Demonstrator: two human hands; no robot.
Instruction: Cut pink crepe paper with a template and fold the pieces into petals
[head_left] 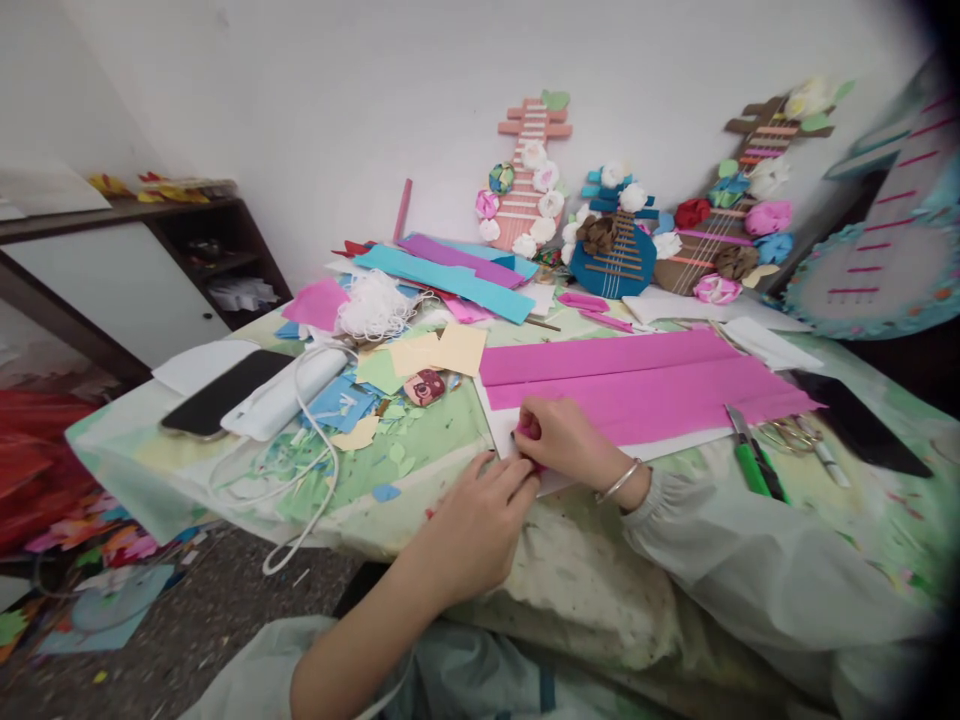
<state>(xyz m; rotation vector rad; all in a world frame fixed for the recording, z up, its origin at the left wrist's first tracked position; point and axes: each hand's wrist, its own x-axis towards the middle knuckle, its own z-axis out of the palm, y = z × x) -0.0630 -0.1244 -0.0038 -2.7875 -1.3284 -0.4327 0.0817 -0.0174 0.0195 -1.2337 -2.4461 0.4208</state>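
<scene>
My right hand (pixel 562 437) is closed in a pinch on a small bit of pink crepe paper (pixel 529 429), low over the near left corner of a white sheet (pixel 504 428). Against it, my left hand (pixel 487 515) has its fingers bent and pressed together, the tips at the same pink bit; the fingers cover most of it. Wide pink crepe paper strips (pixel 645 385) lie flat on the white sheet, just beyond both hands. To the right of my right wrist, a green-handled craft knife (pixel 752 460) rests beside gold scissors (pixel 789 434).
A black phone (pixel 862 422) lies at the right, another phone (pixel 232 393) at the left beside a white power bank (pixel 289 392) with a cable. Paper scraps (pixel 349 400) and white string (pixel 377 305) cover the left side. Paper-flowered lute models (pixel 613 255) lean on the wall.
</scene>
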